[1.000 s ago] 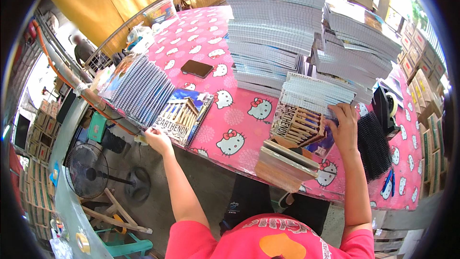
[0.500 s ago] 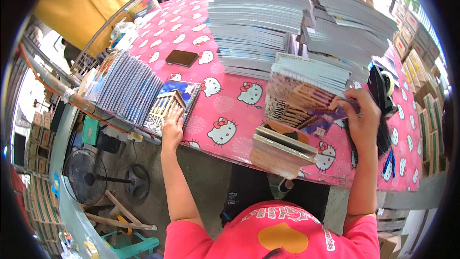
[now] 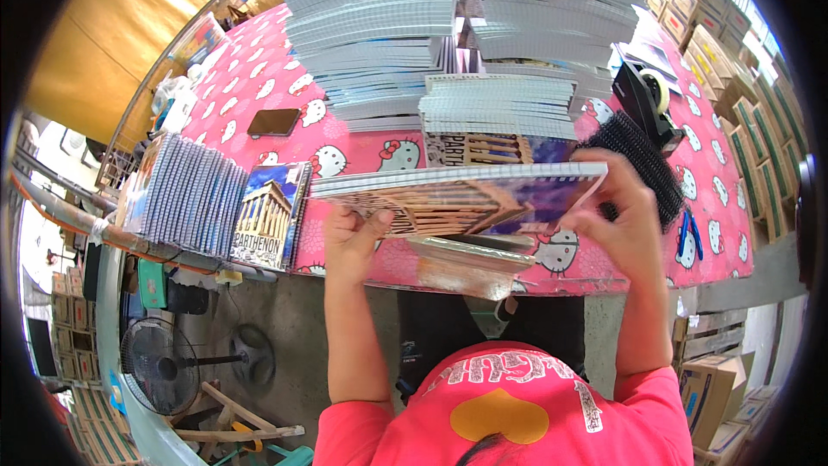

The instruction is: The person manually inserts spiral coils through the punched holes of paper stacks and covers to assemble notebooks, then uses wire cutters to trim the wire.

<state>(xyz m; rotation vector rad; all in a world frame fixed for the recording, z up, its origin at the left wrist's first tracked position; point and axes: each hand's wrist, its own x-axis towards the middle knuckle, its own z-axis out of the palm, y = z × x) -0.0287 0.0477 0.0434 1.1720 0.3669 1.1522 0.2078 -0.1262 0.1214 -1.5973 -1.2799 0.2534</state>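
Note:
Both my hands hold up a notebook block (image 3: 483,198) with a temple picture on its cover, tilted above the table with its white page edge toward the far side. My left hand (image 3: 352,237) pinches its left end, thumb on the cover. My right hand (image 3: 617,211), slightly blurred, grips its right end. Behind it stands a pile of similar page blocks (image 3: 496,108), the top cover partly hidden. Below lies a flat plastic-looking bundle (image 3: 470,263) at the table's front edge. Left of my left hand, a spiral notebook (image 3: 267,216) with the same temple cover leans against a row of bound notebooks (image 3: 185,194).
Tall paper stacks (image 3: 371,34) fill the table's far middle. Black binding coils (image 3: 642,173), a tape dispenser (image 3: 647,99) and blue-handled pliers (image 3: 689,233) lie at the right. A dark phone (image 3: 274,122) rests on the pink tablecloth (image 3: 250,147). A fan (image 3: 164,362) stands below left.
My right hand has lifted the notebook block from the pile. My left hand has left the spiral notebook at the left and now grips the block's left end. The view has shifted.

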